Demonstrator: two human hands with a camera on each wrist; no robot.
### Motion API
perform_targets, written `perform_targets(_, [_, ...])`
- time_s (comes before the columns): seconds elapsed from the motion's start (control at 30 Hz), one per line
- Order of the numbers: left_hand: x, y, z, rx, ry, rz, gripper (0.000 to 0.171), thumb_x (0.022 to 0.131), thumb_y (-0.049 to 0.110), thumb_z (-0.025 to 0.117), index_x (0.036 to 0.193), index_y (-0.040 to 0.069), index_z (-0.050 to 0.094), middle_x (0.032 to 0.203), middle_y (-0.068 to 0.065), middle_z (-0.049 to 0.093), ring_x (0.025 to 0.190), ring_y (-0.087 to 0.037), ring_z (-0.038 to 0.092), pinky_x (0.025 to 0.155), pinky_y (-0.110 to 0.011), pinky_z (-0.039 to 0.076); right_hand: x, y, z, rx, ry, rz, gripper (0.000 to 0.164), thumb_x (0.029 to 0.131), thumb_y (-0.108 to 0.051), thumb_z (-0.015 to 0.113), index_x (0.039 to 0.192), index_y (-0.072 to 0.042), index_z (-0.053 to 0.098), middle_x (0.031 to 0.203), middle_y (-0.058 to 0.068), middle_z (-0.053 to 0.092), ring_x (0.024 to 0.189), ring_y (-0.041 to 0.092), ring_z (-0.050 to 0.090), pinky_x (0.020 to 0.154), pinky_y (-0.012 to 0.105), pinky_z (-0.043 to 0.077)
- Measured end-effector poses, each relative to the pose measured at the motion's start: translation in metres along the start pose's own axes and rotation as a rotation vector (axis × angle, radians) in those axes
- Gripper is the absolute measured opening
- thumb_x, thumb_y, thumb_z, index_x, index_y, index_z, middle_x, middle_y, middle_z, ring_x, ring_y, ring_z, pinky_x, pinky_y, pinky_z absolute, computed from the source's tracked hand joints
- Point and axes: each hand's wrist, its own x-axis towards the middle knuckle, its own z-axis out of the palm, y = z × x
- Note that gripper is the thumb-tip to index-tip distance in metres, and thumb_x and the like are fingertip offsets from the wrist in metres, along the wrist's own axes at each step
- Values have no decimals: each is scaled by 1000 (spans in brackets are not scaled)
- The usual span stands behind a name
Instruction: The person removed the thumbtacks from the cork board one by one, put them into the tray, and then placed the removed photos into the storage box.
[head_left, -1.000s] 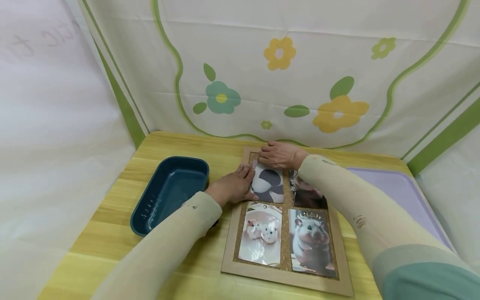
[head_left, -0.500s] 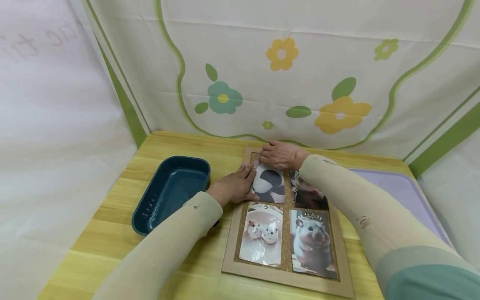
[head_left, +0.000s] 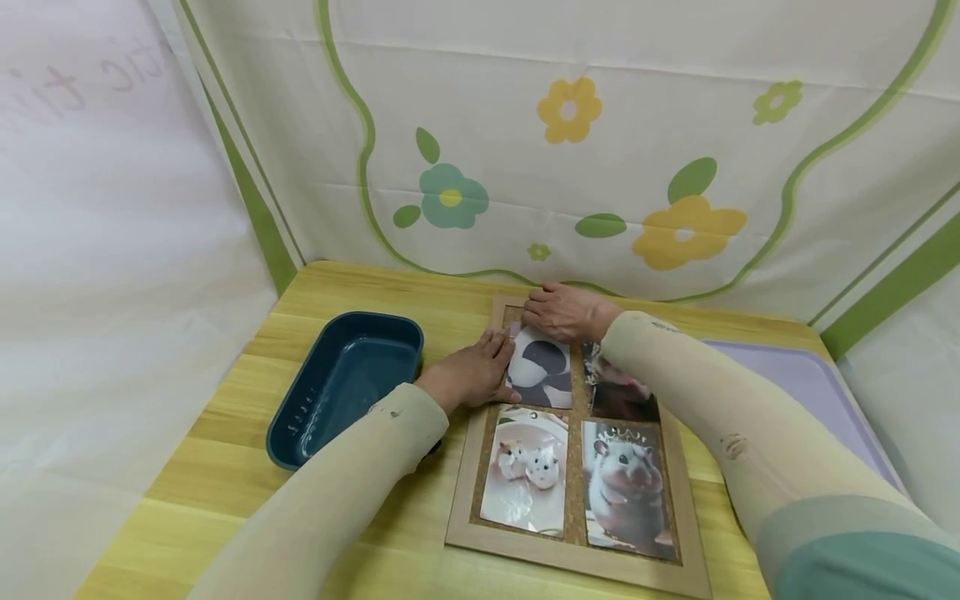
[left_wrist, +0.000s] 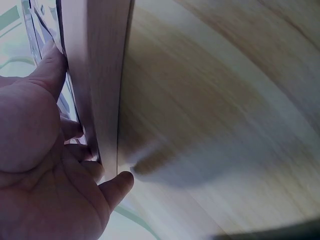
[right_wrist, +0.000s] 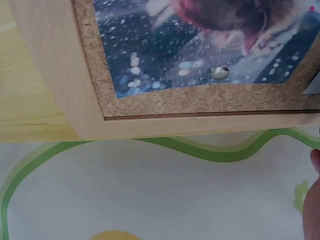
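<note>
A wood-framed corkboard (head_left: 577, 560) lies on the table and bears several photos. My left hand (head_left: 472, 372) rests with extended fingers on the left edge of a black-and-white animal photo (head_left: 542, 375) at the board's upper left. Bent over that photo's top edge is my right hand (head_left: 566, 312); its fingertips are hidden, and I cannot tell what they hold. Below are a photo of two hamsters (head_left: 525, 475), with a tack (head_left: 534, 414) near its top, and a crowned-hamster photo (head_left: 626, 487). In the right wrist view, a silver thumbtack (right_wrist: 220, 73) sits in the upper-right photo (right_wrist: 150, 55).
Left of the board stands a dark teal tray (head_left: 281, 437) with raised walls. A lilac tray (head_left: 795, 375) lies to the right, partly behind my right sleeve. A flower-printed cloth (head_left: 480, 100) rises directly behind the table's far edge.
The whole head view has shifted slightly to the right. Both hands keep their places on the photo, and nothing on the board has visibly moved.
</note>
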Motion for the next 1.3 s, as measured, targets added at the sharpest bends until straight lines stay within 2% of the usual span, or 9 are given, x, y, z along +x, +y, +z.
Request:
perform_targets(0.27, [-1,0,1,-11,-6,2,94,105,63,48,170,8,9,178,-15,4,165,-34,1,133,-41,17,-2,-1,-3,-25,30,-18,23,110,-24,49,120,-7,60,116,10,64,105,28,56,91,46,47])
perform_targets(0.47, [-3,-4,0,-24,-6,-5,94,106,63,48,170,8,9,178,-15,3,165,-35,1,133,-42,17,2,0,-5,-39,43,-28,25,110,-23,46,122,-7,60,117,10,64,108,29,57,96,47,49])
perform_targets(0.6, [-3,-7,1,-12,1,-4,94,105,64,47,170,7,9,178,-15,2,165,-35,1,133,-42,17,5,1,-5,-58,85,-37,29,112,-24,40,119,-6,62,114,10,65,105,29,57,97,47,50])
perform_targets(0.73, [-2,-8,2,-14,4,-1,94,105,64,47,170,8,8,178,-15,2,165,-36,1,132,-42,18,6,2,-4,-45,118,-34,30,111,-25,41,114,-6,64,109,10,66,100,29,57,93,47,49])
perform_targets(1.0, [-4,-7,0,-3,7,5,92,106,62,47,170,6,11,178,-16,3,165,-36,2,133,-41,17,7,-1,-7,10,3,19,25,112,-25,44,113,-6,61,111,10,65,102,29,56,95,48,47])
perform_targets(1.17, [-5,-7,-1,0,10,5,92,106,61,47,170,6,11,178,-16,3,165,-36,3,133,-41,17,9,-1,-9,19,-26,35,24,113,-24,44,111,-6,60,111,10,65,102,29,56,95,48,47])
perform_targets(1.3, [-5,-8,-1,-11,9,5,92,106,61,48,170,6,11,178,-16,3,165,-36,2,133,-41,17,10,-2,-9,16,-15,35,24,112,-24,45,109,-6,60,107,10,65,100,29,56,93,48,47])
